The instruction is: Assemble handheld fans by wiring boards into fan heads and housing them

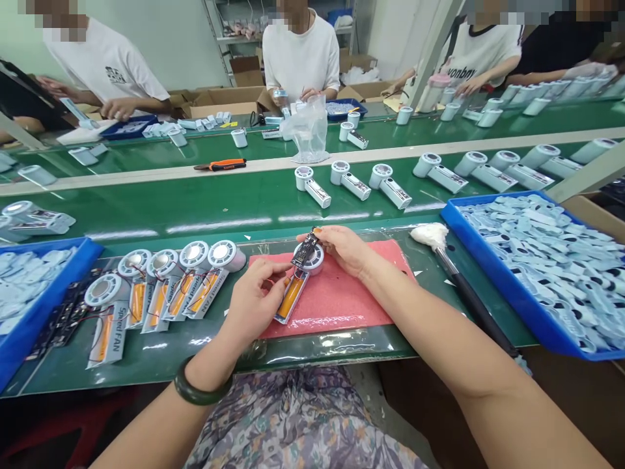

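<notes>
I've got the person's two hands at center frame, working over a pink foam mat [336, 293] on the green surface [195, 212]. The fan [293, 293] lies on the mat between the hands, opened up, with its round white head [312, 260] toward the top and its handle shell angled down-left, an orange battery [291, 297] sitting inside.

Right hand [342, 251] is closed on a small black circuit board [303, 247], pinching it between thumb and fingers just over the fan head. Left hand [256, 303] is curled, fingertips [286, 281] against the upper end of the handle shell, so it's gripping the fan there. Thin red wires run around that spot. A dark green bangle [202, 384] sits on the left wrist.

Left of the mat, a row of similar opened fans [163, 290] lies side by side, with loose black boards [63, 316] next to them, by a blue tray [83, 251] of pale blue parts at the left edge. A bigger blue tray [508, 290] of the same kind of parts sits at right. Between that tray and the mat is a black-handled brush with a white fluffy tip [430, 236].

Upper up the frame, assembled fans [351, 182] stand on a farther belt, near orange-handled pliers [219, 165]. Co-workers [300, 58] sit across the line.
</notes>
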The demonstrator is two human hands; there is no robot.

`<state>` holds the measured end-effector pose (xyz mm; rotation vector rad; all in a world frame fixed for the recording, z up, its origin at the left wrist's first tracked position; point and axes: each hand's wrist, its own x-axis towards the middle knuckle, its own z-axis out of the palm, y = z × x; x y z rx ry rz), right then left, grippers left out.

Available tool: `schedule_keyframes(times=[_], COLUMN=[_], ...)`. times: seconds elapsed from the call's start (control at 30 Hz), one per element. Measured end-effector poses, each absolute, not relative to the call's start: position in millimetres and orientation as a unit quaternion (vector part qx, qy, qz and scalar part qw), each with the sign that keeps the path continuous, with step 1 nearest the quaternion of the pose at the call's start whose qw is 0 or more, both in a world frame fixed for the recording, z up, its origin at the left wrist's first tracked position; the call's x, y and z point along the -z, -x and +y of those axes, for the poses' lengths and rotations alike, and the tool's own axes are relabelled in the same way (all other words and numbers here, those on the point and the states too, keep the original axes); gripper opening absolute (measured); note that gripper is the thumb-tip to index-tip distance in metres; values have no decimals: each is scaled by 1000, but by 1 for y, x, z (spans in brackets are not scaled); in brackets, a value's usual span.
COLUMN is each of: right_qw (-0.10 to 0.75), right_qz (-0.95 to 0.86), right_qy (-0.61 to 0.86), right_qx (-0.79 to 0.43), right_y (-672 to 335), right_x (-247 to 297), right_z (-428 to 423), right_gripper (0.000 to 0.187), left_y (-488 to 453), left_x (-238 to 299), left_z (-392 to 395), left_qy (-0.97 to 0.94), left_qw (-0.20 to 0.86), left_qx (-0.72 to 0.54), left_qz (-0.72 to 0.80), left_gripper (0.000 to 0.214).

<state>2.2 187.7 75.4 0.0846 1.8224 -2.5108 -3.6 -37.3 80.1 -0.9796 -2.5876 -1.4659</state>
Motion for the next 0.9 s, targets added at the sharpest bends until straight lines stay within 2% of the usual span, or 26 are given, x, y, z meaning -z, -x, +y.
schedule_keyframes(times=[0.17, 0.3, 0.63, 0.9], right_qw=[19, 25, 47, 53], right_qz=[585, 584, 566, 562], right_qy=[-28, -24, 20, 30], right_qx=[811, 811, 822, 825], right_y=[-2, -4, -6, -5], right_x=[-73, -74, -75, -76], right_z=[188, 188, 192, 193], right_gripper=[27, 28, 31, 32], left_y=[8, 17, 31, 41], left_x=[-87, -94, -109, -122], left_z=[-40, -32, -26, -21], left_qy=[321, 354, 415, 428], left_qw=[-32, -48, -131, -140], left_qx=[447, 405, 354, 274], left_qz=[-835, -841, -828, -850], left_gripper=[25, 17, 16, 13])
